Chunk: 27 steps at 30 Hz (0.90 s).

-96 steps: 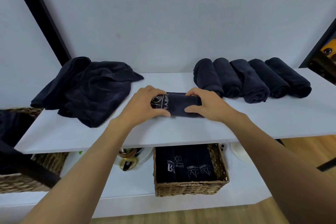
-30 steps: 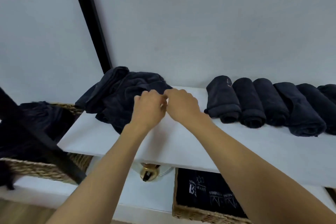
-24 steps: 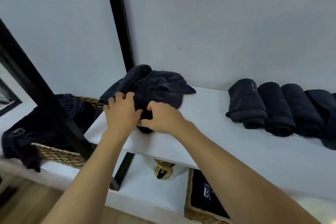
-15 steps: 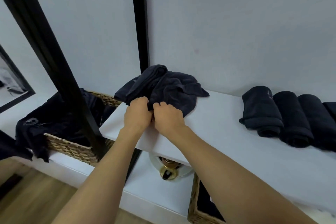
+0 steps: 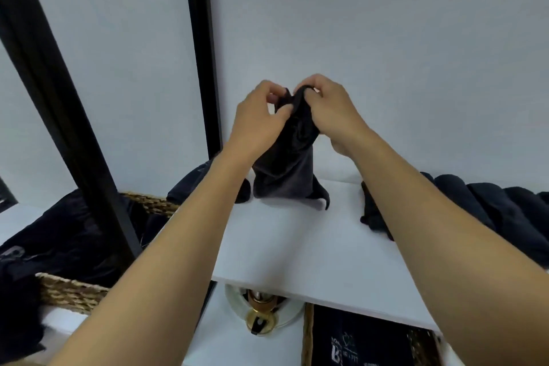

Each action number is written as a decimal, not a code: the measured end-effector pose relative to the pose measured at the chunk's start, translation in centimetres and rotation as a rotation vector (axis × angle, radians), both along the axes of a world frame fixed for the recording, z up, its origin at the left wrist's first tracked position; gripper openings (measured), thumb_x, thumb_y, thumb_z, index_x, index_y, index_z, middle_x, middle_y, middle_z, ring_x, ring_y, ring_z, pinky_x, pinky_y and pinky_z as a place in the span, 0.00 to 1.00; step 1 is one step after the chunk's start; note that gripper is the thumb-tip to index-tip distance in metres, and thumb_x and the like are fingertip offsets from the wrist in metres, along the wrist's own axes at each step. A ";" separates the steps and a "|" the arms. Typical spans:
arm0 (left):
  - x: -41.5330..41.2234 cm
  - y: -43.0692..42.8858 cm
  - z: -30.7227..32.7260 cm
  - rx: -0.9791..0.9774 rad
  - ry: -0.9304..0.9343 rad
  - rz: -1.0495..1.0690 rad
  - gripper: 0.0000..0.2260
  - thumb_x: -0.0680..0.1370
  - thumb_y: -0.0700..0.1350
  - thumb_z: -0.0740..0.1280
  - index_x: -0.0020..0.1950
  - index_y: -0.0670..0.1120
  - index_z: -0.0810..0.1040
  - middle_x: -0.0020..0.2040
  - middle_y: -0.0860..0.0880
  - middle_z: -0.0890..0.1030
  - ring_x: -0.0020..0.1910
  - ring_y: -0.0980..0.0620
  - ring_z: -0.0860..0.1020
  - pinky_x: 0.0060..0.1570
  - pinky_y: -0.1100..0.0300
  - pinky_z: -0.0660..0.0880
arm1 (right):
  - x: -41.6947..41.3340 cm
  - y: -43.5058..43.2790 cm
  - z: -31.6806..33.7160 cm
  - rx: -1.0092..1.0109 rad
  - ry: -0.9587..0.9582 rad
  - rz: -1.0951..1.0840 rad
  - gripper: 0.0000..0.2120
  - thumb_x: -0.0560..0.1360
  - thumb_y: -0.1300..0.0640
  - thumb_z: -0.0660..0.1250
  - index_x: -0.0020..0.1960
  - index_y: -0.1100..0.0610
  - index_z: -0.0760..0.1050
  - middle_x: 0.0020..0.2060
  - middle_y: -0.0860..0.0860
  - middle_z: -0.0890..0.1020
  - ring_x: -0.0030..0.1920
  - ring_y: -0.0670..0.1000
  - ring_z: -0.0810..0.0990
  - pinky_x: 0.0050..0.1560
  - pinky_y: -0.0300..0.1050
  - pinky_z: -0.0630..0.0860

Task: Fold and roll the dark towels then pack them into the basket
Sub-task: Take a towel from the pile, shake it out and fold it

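Note:
A dark towel (image 5: 285, 169) hangs crumpled above the white shelf (image 5: 291, 246), its lower end still touching the shelf. My left hand (image 5: 258, 116) and my right hand (image 5: 329, 110) both pinch its top edge, close together. More loose dark towels (image 5: 193, 187) lie behind my left forearm. A row of rolled dark towels (image 5: 487, 211) lies on the shelf at the right, partly hidden by my right arm. Below the shelf at the bottom right, a wicker basket (image 5: 307, 336) holds folded dark towels with white print (image 5: 356, 345).
A second wicker basket (image 5: 71, 294) with dark cloth spilling out stands at the lower left. Black frame posts (image 5: 202, 50) rise at the left and behind the shelf. A gold and white object (image 5: 261, 312) sits on the lower shelf. The wall is close behind.
Both hands gripped a towel in the loose pile and lifted it up off the shelf. Earlier, the rolled towel was placed in the row at the right.

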State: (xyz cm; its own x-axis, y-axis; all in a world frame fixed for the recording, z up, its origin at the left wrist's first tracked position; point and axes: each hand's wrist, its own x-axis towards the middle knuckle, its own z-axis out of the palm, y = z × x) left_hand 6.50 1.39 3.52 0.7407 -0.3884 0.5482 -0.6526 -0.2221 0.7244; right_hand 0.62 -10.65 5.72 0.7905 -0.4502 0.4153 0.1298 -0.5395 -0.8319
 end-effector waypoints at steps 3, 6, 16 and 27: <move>-1.4 -2.2 4.3 0.004 -0.098 -0.140 0.21 0.78 0.45 0.68 0.71 0.52 0.69 0.61 0.52 0.76 0.59 0.56 0.75 0.55 0.65 0.72 | -2.3 -1.7 3.8 0.008 -0.048 0.011 0.14 0.81 0.61 0.54 0.50 0.52 0.78 0.43 0.45 0.80 0.40 0.44 0.77 0.34 0.33 0.70; -2.6 -4.2 7.2 0.059 -0.124 -0.216 0.10 0.78 0.44 0.68 0.60 0.48 0.80 0.47 0.51 0.83 0.49 0.53 0.81 0.42 0.71 0.73 | -4.7 -3.6 6.4 0.038 -0.062 -0.002 0.10 0.80 0.59 0.59 0.49 0.53 0.79 0.44 0.49 0.82 0.40 0.46 0.80 0.36 0.37 0.74; -5.0 -7.2 8.3 0.003 -0.264 -0.055 0.06 0.79 0.45 0.67 0.48 0.44 0.82 0.46 0.49 0.83 0.46 0.52 0.80 0.46 0.63 0.75 | -14.3 -8.4 7.1 -0.565 0.470 -0.279 0.07 0.74 0.64 0.64 0.43 0.54 0.77 0.39 0.50 0.78 0.42 0.52 0.76 0.37 0.41 0.69; -6.6 -3.2 8.4 0.234 -0.304 -0.166 0.11 0.73 0.49 0.75 0.52 0.46 0.82 0.46 0.51 0.81 0.46 0.54 0.77 0.44 0.64 0.74 | -18.6 -9.9 4.3 -0.580 0.404 -0.502 0.16 0.81 0.61 0.53 0.63 0.55 0.75 0.58 0.55 0.79 0.53 0.57 0.75 0.50 0.46 0.70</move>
State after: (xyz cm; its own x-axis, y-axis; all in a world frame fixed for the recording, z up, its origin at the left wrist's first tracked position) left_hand -0.09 -1.76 11.93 0.4751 -0.6292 0.6152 -0.8700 -0.2312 0.4354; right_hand -17.99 -20.58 9.98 0.6916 -0.5894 0.4175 -0.4835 -0.8072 -0.3385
